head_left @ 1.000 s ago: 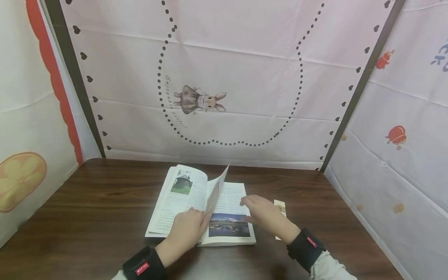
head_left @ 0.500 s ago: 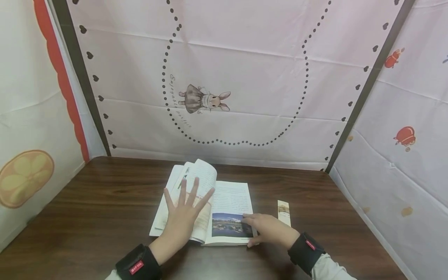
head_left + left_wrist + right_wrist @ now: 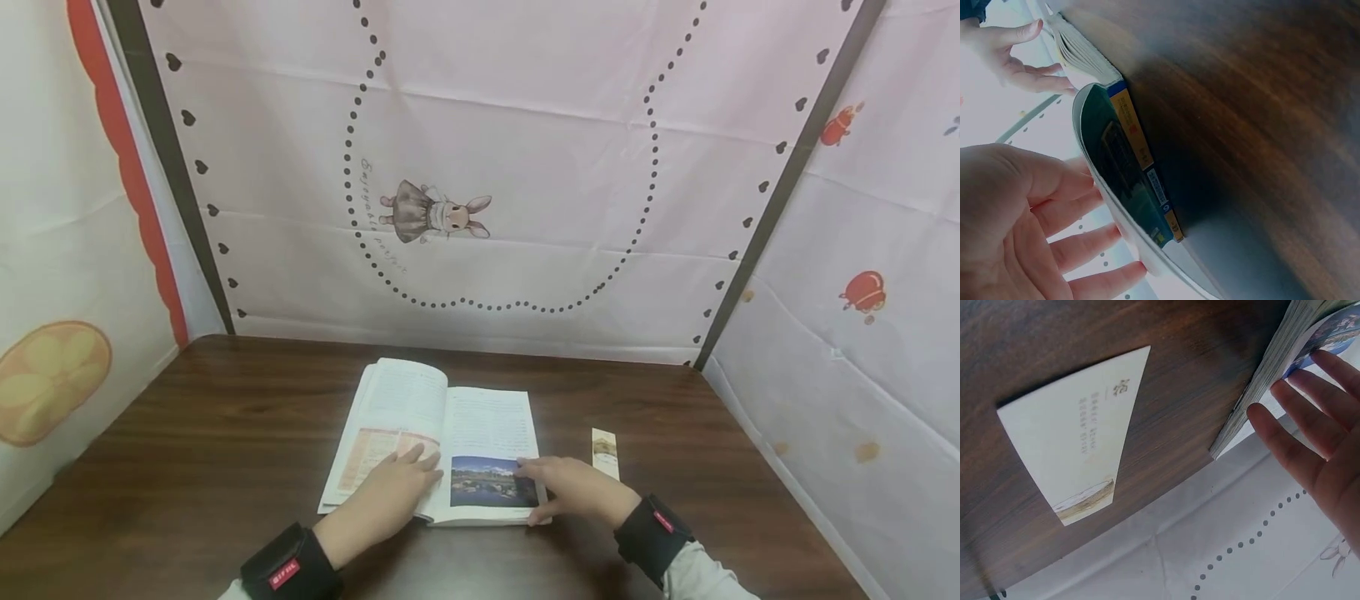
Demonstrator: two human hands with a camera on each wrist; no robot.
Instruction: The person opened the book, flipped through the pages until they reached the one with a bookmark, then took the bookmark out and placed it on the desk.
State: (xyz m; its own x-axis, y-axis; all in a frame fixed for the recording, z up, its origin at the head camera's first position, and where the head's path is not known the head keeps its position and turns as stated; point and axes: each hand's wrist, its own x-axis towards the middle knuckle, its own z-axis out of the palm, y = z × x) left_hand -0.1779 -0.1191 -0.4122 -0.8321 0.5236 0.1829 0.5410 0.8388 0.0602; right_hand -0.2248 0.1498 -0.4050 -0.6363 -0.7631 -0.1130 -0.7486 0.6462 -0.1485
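Note:
An open book (image 3: 487, 421) lies on the brown table, its left pages bowed up and its right page bearing a landscape photo. My left hand (image 3: 393, 492) rests on the lower part of the left page, fingers extended; in the left wrist view the left hand (image 3: 1041, 231) touches the curved page, and the spine (image 3: 1132, 122) shows beneath. My right hand (image 3: 577, 487) lies at the right page's lower edge, fingertips on the photo. Seen from the right wrist, the right hand (image 3: 1316, 425) has its fingers spread against the page. Beside it lies a pale bookmark (image 3: 604, 454).
The wooden table (image 3: 225, 433) extends around the book. A printed cloth (image 3: 540, 208) hangs behind the table, with more cloth at the left and right sides. The bookmark (image 3: 1075, 437) lies flat, a little apart from the book.
A raised leaf has been turned over to the left, and the left page now shows an orange panel. My left hand moved down the page; my right hand lowered onto the right page.

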